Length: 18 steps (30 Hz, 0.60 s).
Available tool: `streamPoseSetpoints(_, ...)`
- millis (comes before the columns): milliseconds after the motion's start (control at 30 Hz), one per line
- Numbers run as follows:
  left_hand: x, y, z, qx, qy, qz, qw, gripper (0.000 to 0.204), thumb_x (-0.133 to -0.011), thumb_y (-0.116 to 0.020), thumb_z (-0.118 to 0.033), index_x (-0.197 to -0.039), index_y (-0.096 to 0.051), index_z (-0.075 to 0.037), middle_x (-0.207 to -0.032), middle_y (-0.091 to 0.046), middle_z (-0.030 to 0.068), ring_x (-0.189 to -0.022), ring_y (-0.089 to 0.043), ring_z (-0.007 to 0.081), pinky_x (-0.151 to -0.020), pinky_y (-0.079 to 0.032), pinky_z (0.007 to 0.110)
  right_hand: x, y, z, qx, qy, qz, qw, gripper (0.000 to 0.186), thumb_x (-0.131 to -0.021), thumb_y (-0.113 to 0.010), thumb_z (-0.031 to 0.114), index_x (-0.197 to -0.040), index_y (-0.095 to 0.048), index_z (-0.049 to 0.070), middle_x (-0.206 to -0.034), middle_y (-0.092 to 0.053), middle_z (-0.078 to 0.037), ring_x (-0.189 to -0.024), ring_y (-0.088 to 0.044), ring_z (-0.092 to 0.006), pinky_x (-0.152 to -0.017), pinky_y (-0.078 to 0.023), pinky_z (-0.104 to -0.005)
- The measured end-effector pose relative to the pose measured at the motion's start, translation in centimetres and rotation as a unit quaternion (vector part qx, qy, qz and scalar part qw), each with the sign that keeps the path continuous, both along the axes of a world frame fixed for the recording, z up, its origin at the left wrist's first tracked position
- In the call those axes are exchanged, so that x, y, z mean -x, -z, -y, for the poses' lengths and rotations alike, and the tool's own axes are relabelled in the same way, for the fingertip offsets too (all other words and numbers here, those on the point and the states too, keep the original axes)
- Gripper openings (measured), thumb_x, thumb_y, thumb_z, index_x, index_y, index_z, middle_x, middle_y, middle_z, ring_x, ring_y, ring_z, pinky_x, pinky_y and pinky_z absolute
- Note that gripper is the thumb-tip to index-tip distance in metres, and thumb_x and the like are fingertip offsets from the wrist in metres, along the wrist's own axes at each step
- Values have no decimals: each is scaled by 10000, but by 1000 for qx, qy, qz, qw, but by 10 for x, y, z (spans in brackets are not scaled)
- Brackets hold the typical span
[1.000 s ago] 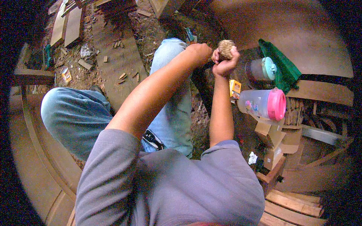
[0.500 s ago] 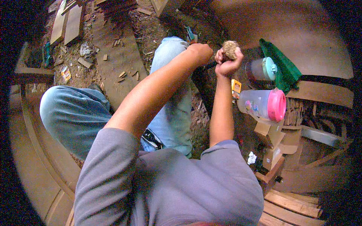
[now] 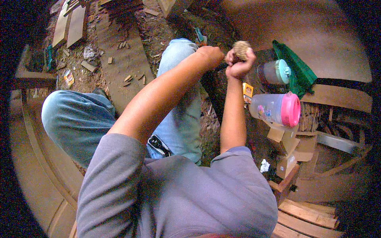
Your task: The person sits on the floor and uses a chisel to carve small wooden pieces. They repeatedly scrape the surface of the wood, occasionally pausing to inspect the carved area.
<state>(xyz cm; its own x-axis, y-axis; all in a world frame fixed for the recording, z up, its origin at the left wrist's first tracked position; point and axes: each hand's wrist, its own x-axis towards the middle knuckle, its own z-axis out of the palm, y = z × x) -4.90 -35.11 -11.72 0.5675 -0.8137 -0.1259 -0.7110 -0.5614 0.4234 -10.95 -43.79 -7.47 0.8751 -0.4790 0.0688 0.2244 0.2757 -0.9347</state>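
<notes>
My right hand [image 3: 241, 68] is wrapped round a tan, rough-textured bundle [image 3: 241, 50], whose blunt end points up between thumb and fingers. Just left of it, my left hand [image 3: 211, 55] is closed with its back turned up, so whatever its fingers hold is hidden. A dark strip shows in the gap between the two hands; I cannot tell what it is. Both hands are out beyond my right knee [image 3: 178, 49], the left one close beside it.
To the right lie a clear jug with a pink lid [image 3: 291, 110], a jug with a turquoise lid [image 3: 282, 72], a small yellow box [image 3: 247, 90] and green cloth [image 3: 295, 71]. Open cardboard boxes [image 3: 283, 141] sit nearer. Wood offcuts [image 3: 128, 78] and planks [image 3: 76, 25] lie at left.
The tan bundle and my right hand have shifted very slightly up and left. My left hand stays almost where it was, still closed.
</notes>
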Motion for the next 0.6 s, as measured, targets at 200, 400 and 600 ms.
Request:
streamPoseSetpoints(200, 1, 1, 0, -4, -14, 17, 1000, 209, -821, -547, -170, -958, -684, -91, -1012, -666, 136, -912, -658, 290, -767, -536, 398, 1, -1, 5, -25, -33, 47, 998, 470, -807, -391, 508, -752, -483, 51, -500, -401, -41, -374, -341, -138, -350, -231, -258)
streamPoseSetpoints(400, -2, 10, 4, 7, 5, 21, 1000, 213, -829, -541, -177, -960, -684, -88, -1002, -669, 135, -914, -658, 293, -774, -535, 405, 0, 7, 3, -3, 11, 44, 999, 489, -810, -384, 521, -725, -484, 50, -505, -407, -41, -376, -329, -134, -357, -232, -258)
streamPoseSetpoints(600, -3, 12, 5, 11, 1, 19, 1000, 215, -834, -536, -182, -963, -685, -94, -1018, -664, 137, -916, -656, 298, -777, -533, 404, 3, -1, 5, 10, 14, 13, 1000, 535, -799, -363, 552, -627, -454, 54, -464, -371, -31, -367, -289, -137, -370, -211, -268)
